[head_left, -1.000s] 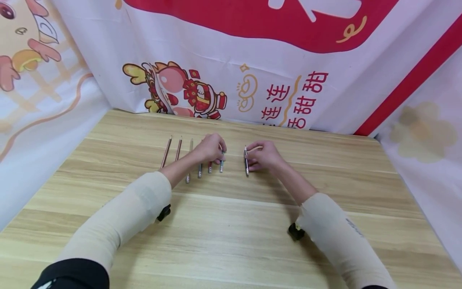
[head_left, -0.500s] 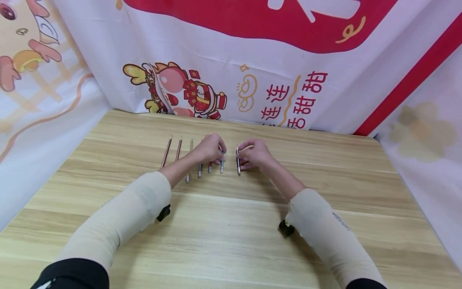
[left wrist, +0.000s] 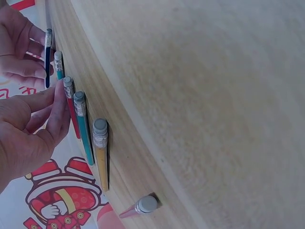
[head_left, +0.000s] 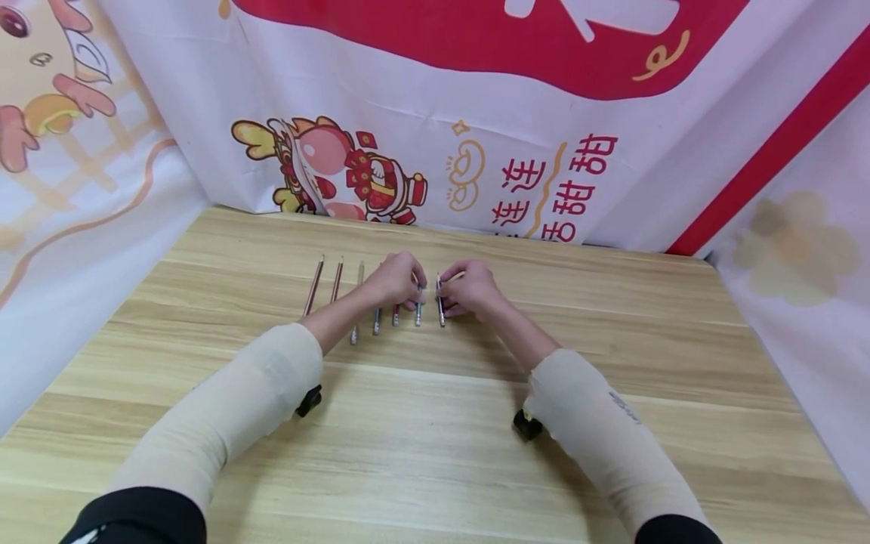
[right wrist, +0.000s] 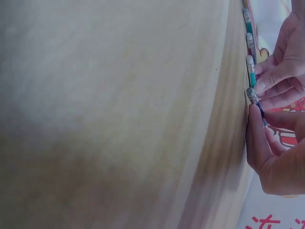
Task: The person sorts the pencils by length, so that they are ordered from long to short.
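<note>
Several eraser-tipped pencils lie side by side on the wooden table, spaced apart. My left hand (head_left: 396, 278) pinches a green pencil (right wrist: 252, 72) at the right end of the row. Just right of it, my right hand (head_left: 473, 285) grips a dark blue pencil (head_left: 441, 311) between thumb and fingers, roughly parallel to the green one with a narrow gap. Left of my left hand lie a red pencil (left wrist: 74, 114), a teal pencil (left wrist: 84, 131) and a yellowish pencil (left wrist: 102, 164). Farther left are two reddish-brown pencils (head_left: 314, 284), their lower parts partly hidden by my left forearm.
The wood-grain table (head_left: 421, 453) spreads in front of and to the right of my hands. Behind it hangs a printed white and red cloth (head_left: 435, 98), with more cloth along both sides. A small black device (head_left: 309, 401) sits under each sleeve.
My right hand has moved left with the dark blue pencil, narrowing the gap to the green one. My left hand has stayed in place on the green pencil.
</note>
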`<state>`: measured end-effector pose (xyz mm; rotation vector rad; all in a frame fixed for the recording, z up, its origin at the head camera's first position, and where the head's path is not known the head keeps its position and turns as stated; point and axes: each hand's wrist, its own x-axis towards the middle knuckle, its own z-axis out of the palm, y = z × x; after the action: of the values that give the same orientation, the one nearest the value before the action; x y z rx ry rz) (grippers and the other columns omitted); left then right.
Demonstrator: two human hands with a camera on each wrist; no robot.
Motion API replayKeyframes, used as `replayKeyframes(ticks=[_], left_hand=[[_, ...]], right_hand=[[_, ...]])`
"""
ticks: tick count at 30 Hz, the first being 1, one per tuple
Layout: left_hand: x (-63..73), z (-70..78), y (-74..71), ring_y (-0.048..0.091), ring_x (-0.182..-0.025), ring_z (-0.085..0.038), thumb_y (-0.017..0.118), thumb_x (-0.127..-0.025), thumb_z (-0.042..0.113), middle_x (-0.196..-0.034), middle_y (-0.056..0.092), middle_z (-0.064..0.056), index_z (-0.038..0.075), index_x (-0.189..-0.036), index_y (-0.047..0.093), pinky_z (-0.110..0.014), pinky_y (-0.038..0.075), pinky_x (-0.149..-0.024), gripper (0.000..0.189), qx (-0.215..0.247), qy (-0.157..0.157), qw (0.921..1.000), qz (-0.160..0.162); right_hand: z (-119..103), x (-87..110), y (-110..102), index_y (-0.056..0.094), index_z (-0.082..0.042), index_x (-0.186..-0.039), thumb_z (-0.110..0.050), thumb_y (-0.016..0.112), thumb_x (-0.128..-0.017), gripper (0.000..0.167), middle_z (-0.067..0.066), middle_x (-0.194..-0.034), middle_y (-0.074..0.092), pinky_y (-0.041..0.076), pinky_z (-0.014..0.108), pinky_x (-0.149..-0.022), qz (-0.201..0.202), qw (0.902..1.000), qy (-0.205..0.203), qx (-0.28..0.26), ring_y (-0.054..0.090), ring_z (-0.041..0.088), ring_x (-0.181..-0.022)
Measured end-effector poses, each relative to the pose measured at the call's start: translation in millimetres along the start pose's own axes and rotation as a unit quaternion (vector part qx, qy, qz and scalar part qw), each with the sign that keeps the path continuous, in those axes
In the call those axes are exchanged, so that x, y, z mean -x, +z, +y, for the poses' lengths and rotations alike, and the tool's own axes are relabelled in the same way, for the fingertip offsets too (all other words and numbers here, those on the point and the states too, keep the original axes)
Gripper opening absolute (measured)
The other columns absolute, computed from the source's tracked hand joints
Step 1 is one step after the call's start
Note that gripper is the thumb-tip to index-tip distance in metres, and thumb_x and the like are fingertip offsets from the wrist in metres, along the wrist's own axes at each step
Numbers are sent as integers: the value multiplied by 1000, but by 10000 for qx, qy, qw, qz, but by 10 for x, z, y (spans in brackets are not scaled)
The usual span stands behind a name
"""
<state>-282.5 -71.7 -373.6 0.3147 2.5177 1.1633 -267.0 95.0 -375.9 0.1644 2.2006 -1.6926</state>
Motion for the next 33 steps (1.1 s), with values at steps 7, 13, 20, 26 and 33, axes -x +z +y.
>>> replayKeyframes(ticks=[7,13,20,26,33], left_hand=[[5,2,-12,71,-62,-18,73,-87,-15,-91,69,-21,-13,-108,70,-26,66,-61,21,76,-17,10000,10],[15,18,-19,73,-65,-21,72,-88,-16,-92,69,-22,-13,-108,69,-28,66,-63,21,90,20,10000,-15],[14,19,-22,72,-64,-20,71,-88,-16,-91,68,-22,-14,-108,69,-28,66,-63,20,53,49,10000,10],[14,15,-14,72,-65,-21,72,-88,-16,-93,68,-23,-13,-109,69,-28,66,-63,21,43,41,10000,9],[33,22,-8,71,-64,-20,73,-87,-15,-94,67,-23,-13,-109,70,-28,66,-64,22,10,35,10000,11]], right_hand=[[-16,-24,41,63,9,-115,9,68,-91,24,22,-92,70,68,36,-64,108,9995,-76,291,68,22,-68],[14,-70,69,65,9,-110,9,71,-90,21,17,-84,68,67,32,-59,210,9984,-204,474,67,20,-66],[45,-72,82,65,7,-108,10,72,-89,20,17,-85,70,66,31,-58,307,9968,-438,600,68,20,-64],[55,-52,75,65,8,-106,12,73,-87,20,18,-85,71,67,31,-59,315,9967,-514,552,68,20,-62],[72,-58,76,67,8,-106,11,72,-88,20,19,-88,73,67,32,-60,342,9959,-546,629,68,20,-63]])
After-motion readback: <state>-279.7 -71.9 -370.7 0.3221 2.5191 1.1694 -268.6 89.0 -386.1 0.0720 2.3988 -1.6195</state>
